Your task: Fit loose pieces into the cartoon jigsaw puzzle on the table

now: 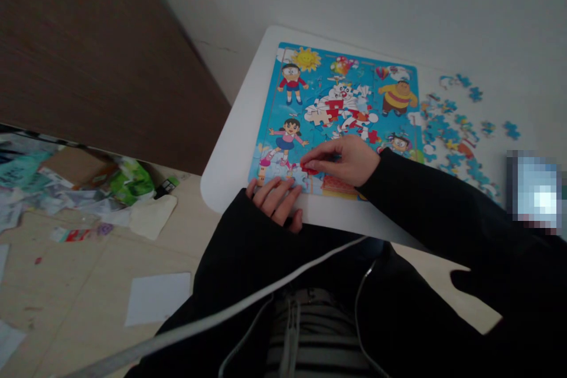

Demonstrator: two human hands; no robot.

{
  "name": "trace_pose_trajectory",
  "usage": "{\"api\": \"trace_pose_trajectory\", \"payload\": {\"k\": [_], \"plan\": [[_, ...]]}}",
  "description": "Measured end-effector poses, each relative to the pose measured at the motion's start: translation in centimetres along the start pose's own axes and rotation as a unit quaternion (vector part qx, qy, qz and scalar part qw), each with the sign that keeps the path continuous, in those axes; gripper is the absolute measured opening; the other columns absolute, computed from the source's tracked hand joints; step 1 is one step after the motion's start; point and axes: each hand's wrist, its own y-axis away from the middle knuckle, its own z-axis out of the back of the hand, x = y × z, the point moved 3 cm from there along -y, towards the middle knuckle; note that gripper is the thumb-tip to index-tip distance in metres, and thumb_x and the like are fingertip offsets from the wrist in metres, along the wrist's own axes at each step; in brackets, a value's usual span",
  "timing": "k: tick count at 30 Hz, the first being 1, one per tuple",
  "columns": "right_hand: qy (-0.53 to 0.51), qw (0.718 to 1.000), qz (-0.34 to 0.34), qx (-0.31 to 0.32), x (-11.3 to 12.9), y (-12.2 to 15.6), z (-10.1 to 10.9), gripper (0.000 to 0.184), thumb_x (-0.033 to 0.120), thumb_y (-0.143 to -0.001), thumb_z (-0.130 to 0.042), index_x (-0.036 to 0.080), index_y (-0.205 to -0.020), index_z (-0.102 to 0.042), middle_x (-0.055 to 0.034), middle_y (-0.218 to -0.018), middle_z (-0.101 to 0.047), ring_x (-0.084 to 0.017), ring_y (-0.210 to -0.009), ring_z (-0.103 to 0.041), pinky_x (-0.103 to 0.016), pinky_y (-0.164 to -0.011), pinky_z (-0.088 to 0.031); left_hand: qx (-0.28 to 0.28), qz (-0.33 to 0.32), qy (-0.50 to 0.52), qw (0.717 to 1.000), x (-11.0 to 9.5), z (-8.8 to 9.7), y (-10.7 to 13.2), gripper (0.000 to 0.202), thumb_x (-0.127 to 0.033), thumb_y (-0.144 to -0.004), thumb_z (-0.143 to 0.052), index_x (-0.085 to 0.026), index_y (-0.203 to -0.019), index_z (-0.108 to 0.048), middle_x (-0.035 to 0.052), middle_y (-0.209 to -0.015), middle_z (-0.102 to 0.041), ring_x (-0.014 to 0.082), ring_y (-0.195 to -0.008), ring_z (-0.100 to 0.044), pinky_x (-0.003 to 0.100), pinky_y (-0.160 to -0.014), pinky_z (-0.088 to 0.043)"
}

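Note:
A blue cartoon jigsaw puzzle (319, 88), partly filled with pieces, lies in its board on the white table. Pinched between the thumb and fingers of my right hand (348, 159) is a red puzzle piece (310, 170), low over the board's lower part. My left hand (278, 201) rests on the board's lower left edge, its fingers stretched out and holding nothing. To the right of the board, loose puzzle pieces (447, 130) lie in a scattered heap. My right forearm covers the board's lower right corner.
The white table (230, 159) stands against a pale wall, with a brown panel (110, 59) at the left. A blurred-out screen-like object (535, 189) sits at the right. A white cable (248, 301) crosses my lap. Bags, cardboard (75, 166) and paper (157, 298) litter the floor.

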Motion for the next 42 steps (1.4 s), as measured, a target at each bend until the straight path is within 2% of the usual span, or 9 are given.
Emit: {"api": "trace_pose_trajectory", "payload": {"k": [3, 10, 17, 22, 27, 30, 33, 37, 42], "plan": [[0.0, 1.0, 0.012, -0.003, 0.0, 0.7, 0.5, 0.021, 0.024, -0.081, -0.059, 0.018, -0.095, -0.073, -0.0034, -0.088, -0.074, -0.014, -0.076, -0.068, -0.025, -0.073, -0.053, 0.009, -0.021, -0.007, 1.0, 0.1, 0.2, 0.0, 0.034, -0.034, -0.078, -0.052, -0.018, -0.107, -0.06, 0.0034, -0.102, -0.067, 0.0198, -0.096, -0.058, 0.039, -0.1, -0.03], [0.112, 0.993, 0.041, -0.027, -0.4, 4.2, 2.8, 0.024, 0.03, -0.082, -0.055, 0.019, -0.093, -0.073, -0.0028, -0.082, -0.074, -0.013, -0.066, -0.066, -0.023, -0.062, -0.052, 0.008, 0.066, 0.032, 0.997, -0.5, 0.1, 0.0, 0.027, -0.032, -0.082, -0.05, -0.021, -0.104, -0.061, 0.0032, -0.101, -0.067, 0.0205, -0.096, -0.059, 0.043, -0.1, -0.031], [0.241, 0.956, 0.157, -0.064, -0.4, 10.1, 1.6, 0.025, 0.028, -0.089, -0.048, 0.022, -0.096, -0.072, -0.0053, -0.095, -0.072, -0.017, -0.086, -0.067, -0.029, -0.079, -0.054, -0.022, 0.033, 0.022, 0.999, 0.1, -0.2, -0.4, 0.017, -0.027, -0.079, -0.056, -0.02, -0.094, -0.063, 0.0034, -0.102, -0.067, 0.0195, -0.096, -0.059, 0.04, -0.101, -0.032], [0.276, 0.946, 0.102, -0.132, -0.5, 14.7, 1.0, 0.021, 0.026, -0.087, -0.053, 0.022, -0.099, -0.07, -0.005, -0.101, -0.071, -0.016, -0.089, -0.066, -0.028, -0.081, -0.055, -0.041, -0.014, 0.028, 0.999, 0.9, 0.0, -0.7, 0.008, -0.022, -0.083, -0.056, -0.022, -0.088, -0.062, -0.0006, -0.093, -0.069, 0.0177, -0.086, -0.062, 0.04, -0.099, -0.033], [0.29, 0.934, 0.031, -0.205, -1.4, 17.6, 1.4, 0.021, 0.023, -0.086, -0.055, 0.021, -0.098, -0.071, -0.0057, -0.1, -0.071, -0.017, -0.091, -0.065, -0.03, -0.081, -0.056, 0.002, -0.079, 0.026, 0.997, 1.6, 0.4, -1.4, 0.017, -0.016, -0.078, -0.065, -0.02, -0.094, -0.062, 0.0019, -0.092, -0.069, 0.0188, -0.078, -0.064, 0.038, -0.086, -0.042], [0.306, 0.922, 0.004, -0.237, -2.3, 18.2, 1.2, 0.023, 0.023, -0.086, -0.053, 0.023, -0.101, -0.071, -0.0048, -0.102, -0.071, -0.018, -0.092, -0.065, -0.031, -0.082, -0.056, 0.013, -0.075, 0.039, 0.996, 1.5, 0.6, -1.7, 0.017, -0.013, -0.077, -0.065, -0.018, -0.093, -0.062, 0.0046, -0.089, -0.07, 0.0191, -0.075, -0.065, 0.038, -0.084, -0.044], [0.341, 0.907, 0.024, -0.246, -2.8, 18.0, 0.7, 0.028, 0.023, -0.087, -0.051, 0.021, -0.11, -0.068, -0.0054, -0.113, -0.067, -0.02, -0.105, -0.061, -0.033, -0.091, -0.053, 0.026, -0.043, 0.048, 0.998, 1.5, 0.6, -1.8, 0.018, -0.012, -0.077, -0.065, -0.019, -0.093, -0.061, 0.0064, -0.089, -0.069, 0.0196, -0.076, -0.065, 0.039, -0.087, -0.045], [0.383, 0.898, 0.028, -0.217, -3.6, 17.0, 0.0, 0.038, 0.026, -0.089, -0.05, 0.021, -0.126, -0.058, -0.0059, -0.129, -0.057, -0.024, -0.126, -0.047, -0.041, -0.103, -0.043, 0.041, -0.051, 0.054, 0.996, 1.5, 0.5, -1.8, 0.021, -0.012, -0.076, -0.066, -0.02, -0.096, -0.061, 0.0055, -0.089, -0.069, 0.0197, -0.076, -0.065, 0.039, -0.086, -0.047], [0.391, 0.902, -0.004, -0.183, -4.9, 17.0, 0.1, 0.04, 0.024, -0.091, -0.046, 0.028, -0.131, -0.051, -0.0021, -0.132, -0.054, -0.022, -0.128, -0.044, -0.041, -0.103, -0.041, 0.051, -0.043, 0.07, 0.995, 1.7, 0.5, -2.1, 0.018, -0.014, -0.077, -0.065, -0.018, -0.094, -0.062, 0.0063, -0.087, -0.069, 0.0202, -0.073, -0.065, 0.04, -0.082, -0.05]]}}
